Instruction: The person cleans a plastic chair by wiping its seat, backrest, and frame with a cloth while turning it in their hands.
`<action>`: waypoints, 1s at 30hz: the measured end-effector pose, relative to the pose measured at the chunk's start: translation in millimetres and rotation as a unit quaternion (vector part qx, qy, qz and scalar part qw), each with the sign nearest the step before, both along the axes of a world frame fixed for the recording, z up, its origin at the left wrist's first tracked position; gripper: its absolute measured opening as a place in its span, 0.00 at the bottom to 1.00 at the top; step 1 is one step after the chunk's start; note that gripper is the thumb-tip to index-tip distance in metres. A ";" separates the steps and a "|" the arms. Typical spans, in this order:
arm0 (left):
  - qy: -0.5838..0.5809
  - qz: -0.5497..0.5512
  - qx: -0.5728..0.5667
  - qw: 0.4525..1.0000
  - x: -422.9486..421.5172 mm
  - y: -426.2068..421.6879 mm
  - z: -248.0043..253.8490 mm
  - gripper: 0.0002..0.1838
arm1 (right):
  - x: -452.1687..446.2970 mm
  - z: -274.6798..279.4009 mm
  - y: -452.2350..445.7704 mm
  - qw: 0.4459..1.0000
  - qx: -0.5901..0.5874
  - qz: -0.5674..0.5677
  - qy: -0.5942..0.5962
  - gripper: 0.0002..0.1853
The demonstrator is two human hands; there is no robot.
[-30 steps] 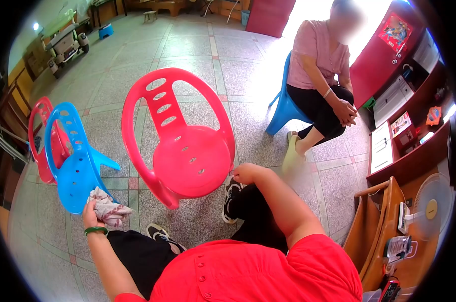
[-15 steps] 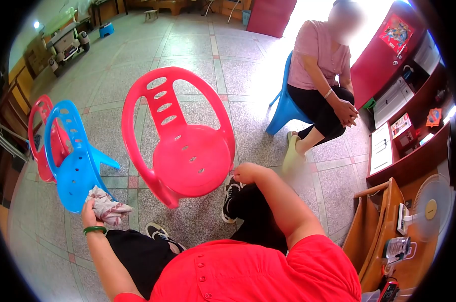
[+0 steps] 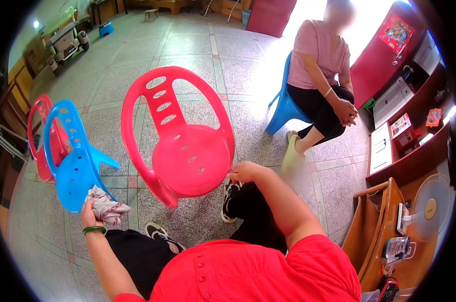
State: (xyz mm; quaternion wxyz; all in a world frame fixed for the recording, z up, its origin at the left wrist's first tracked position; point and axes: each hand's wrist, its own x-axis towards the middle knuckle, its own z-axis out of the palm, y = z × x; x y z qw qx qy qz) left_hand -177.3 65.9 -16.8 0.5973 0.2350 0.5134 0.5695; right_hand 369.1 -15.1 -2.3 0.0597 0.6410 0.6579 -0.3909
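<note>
Red plastic chair (image 3: 192,160) in the head view, on the tiled floor (image 3: 268,151), in front of the wearer; backrest slotted, seat with a line of small holes down its middle.

Left hand (image 3: 90,215): closed around a crumpled pale cloth (image 3: 109,207) with reddish marks, the bundle bulging out past the fingers. Hand and cloth lie by the near edge of the blue chair (image 3: 73,183); whether they touch it, cannot tell. Green bangle (image 3: 94,229) on that wrist.

Right hand (image 3: 243,172): fingers bent, tips at the right edge of the red chair's seat, above a dark shoe (image 3: 229,201). Cannot tell whether they pinch the rim or only lie beside it.

Blue chair stands left of the red chair, apart from it; a second red chair (image 3: 58,143) is partly hidden behind the blue one.

Right of the red chair, well apart: a seated person (image 3: 318,60) on a blue seat (image 3: 287,117), hands together near the knees. Lower right, a wooden cabinet (image 3: 384,221) with a fan (image 3: 431,208) and a clear jug (image 3: 396,248) on top.
</note>
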 end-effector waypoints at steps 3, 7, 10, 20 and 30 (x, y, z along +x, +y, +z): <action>-0.002 -0.003 -0.001 1.000 2.4 -0.9 3.3 0.17 | 5.4 -11.8 1.8 0.999 0.036 0.031 -0.009 0.21; 0.007 -0.004 0.001 1.000 0.3 -0.2 0.7 0.16 | 8.7 -21.9 1.3 0.996 0.042 0.054 -0.062 0.18; 0.015 -0.007 0.002 1.000 -1.0 0.7 -1.6 0.16 | 9.6 -25.9 3.0 0.994 0.045 0.066 -0.081 0.18; 0.005 -0.015 0.009 1.000 -4.8 1.7 -4.7 0.16 | 7.8 -18.0 1.5 0.995 0.041 0.067 -0.063 0.17; 0.007 -0.004 -0.005 1.000 -0.8 -0.2 0.4 0.17 | -2.0 3.0 -2.0 1.000 0.026 -0.016 0.004 0.23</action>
